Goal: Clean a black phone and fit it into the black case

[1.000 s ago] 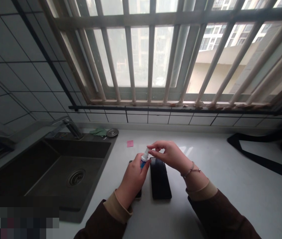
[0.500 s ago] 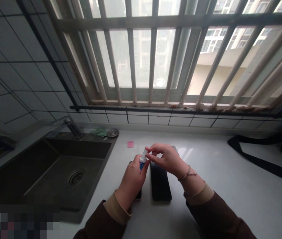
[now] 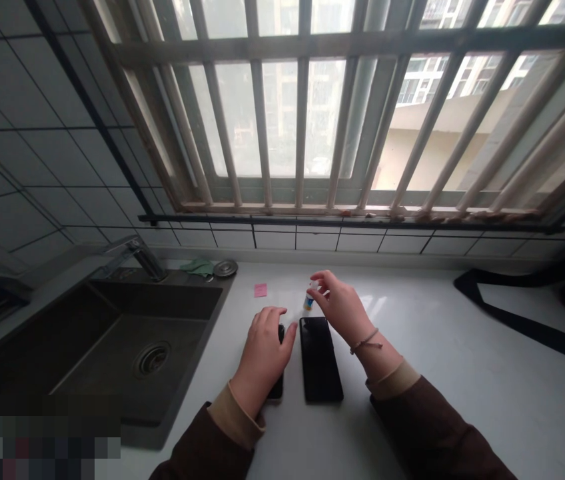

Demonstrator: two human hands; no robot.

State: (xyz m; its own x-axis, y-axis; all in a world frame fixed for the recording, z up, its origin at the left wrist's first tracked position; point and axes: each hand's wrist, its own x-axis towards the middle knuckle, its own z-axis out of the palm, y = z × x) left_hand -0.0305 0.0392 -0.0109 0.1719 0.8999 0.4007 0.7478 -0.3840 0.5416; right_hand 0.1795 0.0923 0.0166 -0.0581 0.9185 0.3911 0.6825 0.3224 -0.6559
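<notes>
A small white bottle (image 3: 308,302) with a blue and orange label is in the fingers of my right hand (image 3: 337,303), just beyond the far end of a black phone (image 3: 321,363). My fingers cover part of its white top. To the left, my left hand (image 3: 265,343) has thumb and fingers apart and holds nothing. Beneath it lies a second dark phone (image 3: 277,388), mostly hidden by the hand. Both phones lie on the white countertop (image 3: 392,313).
A pink sticky note (image 3: 260,290) lies beyond my left hand. The dark sink (image 3: 197,327) with its faucet (image 3: 147,258) is on the left. A green cloth (image 3: 197,267) and a round metal strainer (image 3: 225,268) sit behind it. A black strap (image 3: 527,328) lies at the right.
My left hand has let go of the bottle and opened. My right hand has carried the bottle right and away from me, beyond the black phone.
</notes>
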